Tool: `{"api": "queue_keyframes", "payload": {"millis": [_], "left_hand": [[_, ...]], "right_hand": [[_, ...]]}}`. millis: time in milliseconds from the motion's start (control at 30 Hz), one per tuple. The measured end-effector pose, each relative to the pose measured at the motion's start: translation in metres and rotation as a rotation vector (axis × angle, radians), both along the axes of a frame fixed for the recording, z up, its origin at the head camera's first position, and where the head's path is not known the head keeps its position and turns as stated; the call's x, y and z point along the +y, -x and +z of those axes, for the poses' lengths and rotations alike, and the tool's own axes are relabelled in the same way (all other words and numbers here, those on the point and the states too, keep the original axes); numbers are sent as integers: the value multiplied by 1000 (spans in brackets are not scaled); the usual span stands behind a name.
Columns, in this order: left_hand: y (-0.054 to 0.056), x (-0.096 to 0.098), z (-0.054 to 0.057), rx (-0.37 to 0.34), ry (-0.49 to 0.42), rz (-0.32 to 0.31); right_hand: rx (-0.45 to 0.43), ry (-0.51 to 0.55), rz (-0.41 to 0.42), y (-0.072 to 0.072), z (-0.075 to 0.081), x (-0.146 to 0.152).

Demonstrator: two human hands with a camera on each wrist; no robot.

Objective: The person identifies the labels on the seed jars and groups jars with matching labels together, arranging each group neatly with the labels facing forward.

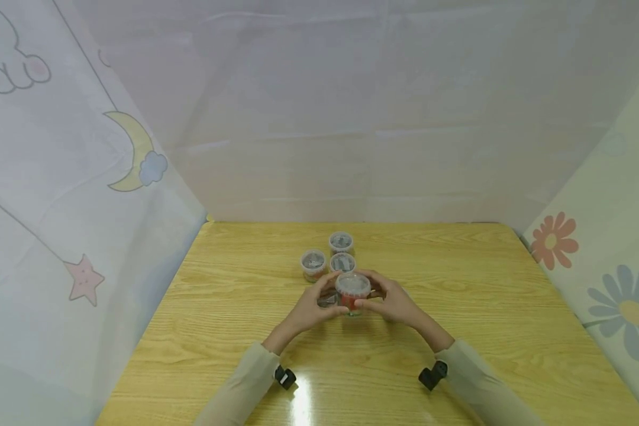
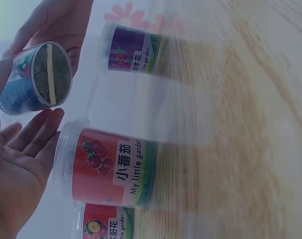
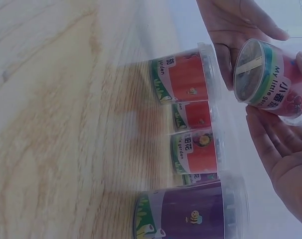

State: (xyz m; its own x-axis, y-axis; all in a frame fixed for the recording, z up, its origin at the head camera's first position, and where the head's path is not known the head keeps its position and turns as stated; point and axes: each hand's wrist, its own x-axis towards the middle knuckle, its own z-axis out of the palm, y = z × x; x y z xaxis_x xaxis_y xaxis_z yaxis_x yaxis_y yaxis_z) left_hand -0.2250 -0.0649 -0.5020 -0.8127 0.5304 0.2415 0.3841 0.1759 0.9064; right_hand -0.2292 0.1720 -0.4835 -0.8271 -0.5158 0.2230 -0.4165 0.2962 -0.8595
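Note:
Both hands hold one small clear planting cup (image 1: 353, 285) just above the table, its lid up. My left hand (image 1: 310, 307) grips it from the left and my right hand (image 1: 396, 303) from the right, thumbs on the near side. The held cup (image 3: 278, 82) has a red "My little garden" label with tomatoes; dark contents and a pale strip show through its bottom. Beneath the hands stand a red tomato-label cup (image 2: 108, 167) and a purple-label cup (image 3: 191, 211), mostly hidden in the head view.
Just beyond the hands stand three lidded cups: a left one (image 1: 313, 261), a middle one (image 1: 343, 262) and a rear one (image 1: 341, 241). The wooden table (image 1: 234, 307) meets a pale cloth backdrop (image 1: 351, 148) at its far edge.

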Motion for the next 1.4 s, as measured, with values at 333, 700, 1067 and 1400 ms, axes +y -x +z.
{"api": "queue_keyframes", "payload": {"millis": [333, 700, 1067, 1400], "left_hand": [[-4, 2, 5, -57, -11, 32], [-12, -1, 30, -144, -32, 37], [-11, -2, 28, -174, -96, 20], [-8, -2, 28, -170, -102, 12]], "right_hand": [[5, 6, -29, 1, -2, -2], [-105, 23, 62, -7, 17, -7], [-174, 78, 121, -4, 1, -1], [-209, 131, 107, -1, -4, -1]]}}
